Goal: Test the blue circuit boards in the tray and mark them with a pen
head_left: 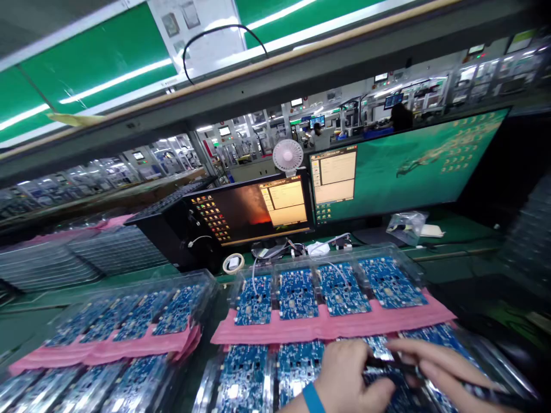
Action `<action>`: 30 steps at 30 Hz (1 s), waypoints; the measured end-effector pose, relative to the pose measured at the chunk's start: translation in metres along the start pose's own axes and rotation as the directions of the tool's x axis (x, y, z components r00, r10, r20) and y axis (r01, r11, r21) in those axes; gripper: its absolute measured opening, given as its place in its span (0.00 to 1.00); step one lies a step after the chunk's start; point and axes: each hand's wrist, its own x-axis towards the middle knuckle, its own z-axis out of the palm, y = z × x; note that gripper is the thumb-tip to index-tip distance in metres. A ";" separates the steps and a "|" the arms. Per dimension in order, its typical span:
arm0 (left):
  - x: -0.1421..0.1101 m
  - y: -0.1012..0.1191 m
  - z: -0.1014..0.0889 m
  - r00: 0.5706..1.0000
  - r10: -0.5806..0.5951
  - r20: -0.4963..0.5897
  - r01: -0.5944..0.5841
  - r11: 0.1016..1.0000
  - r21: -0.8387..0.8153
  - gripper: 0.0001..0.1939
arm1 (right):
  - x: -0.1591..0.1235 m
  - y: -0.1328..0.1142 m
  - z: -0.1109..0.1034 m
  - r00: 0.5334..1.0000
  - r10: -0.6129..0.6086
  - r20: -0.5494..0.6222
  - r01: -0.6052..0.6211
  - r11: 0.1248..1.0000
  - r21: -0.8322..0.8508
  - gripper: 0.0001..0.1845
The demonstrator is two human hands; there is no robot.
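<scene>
My left hand, with a blue wristband, is curled over a blue circuit board at the bottom right. My right hand comes in from the right and holds a slim black tool, whose exact kind I cannot tell. Its tip is hidden near my left fingers, just above the board. More blue boards lie in a clear plastic tray to the left of my hands. Behind them, a row of boards sits in a clear tray on pink foam.
Another clear tray of blue boards on pink foam lies at the left, with stacked trays behind it. Two monitors stand beyond the boards, with a small white fan between them. A shelf runs overhead.
</scene>
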 end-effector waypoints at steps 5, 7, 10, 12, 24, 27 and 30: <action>0.012 -0.003 -0.025 0.999 0.013 -0.035 -0.013 1.000 0.002 0.10 | 0.055 0.000 -0.017 0.977 0.096 -0.192 -0.102 0.995 -0.023 0.17; 0.021 -0.011 -0.029 0.999 0.032 0.012 -0.033 0.993 0.113 0.10 | 0.082 -0.007 -0.005 0.976 0.129 -0.177 -0.151 0.982 -0.115 0.15; 0.031 -0.024 -0.030 0.996 0.043 0.074 -0.059 0.971 0.232 0.08 | 0.112 -0.006 0.020 0.990 0.103 -0.097 -0.119 0.977 -0.178 0.15; 0.033 -0.031 -0.027 0.995 0.028 0.093 -0.050 0.970 0.238 0.08 | 0.121 0.002 0.034 0.993 0.092 -0.076 -0.105 0.976 -0.193 0.14; 0.034 -0.046 -0.016 0.988 -0.004 0.156 -0.023 0.986 0.165 0.11 | 0.123 0.024 0.045 0.990 0.134 -0.053 -0.142 0.964 -0.224 0.14; 0.034 -0.047 -0.014 0.989 -0.002 0.151 -0.021 0.988 0.154 0.11 | 0.124 0.025 0.048 0.991 0.129 -0.025 -0.131 0.966 -0.222 0.14; 0.034 -0.048 -0.013 0.990 -0.007 0.143 -0.014 0.989 0.145 0.11 | 0.125 0.025 0.047 0.991 0.132 -0.034 -0.136 0.969 -0.208 0.13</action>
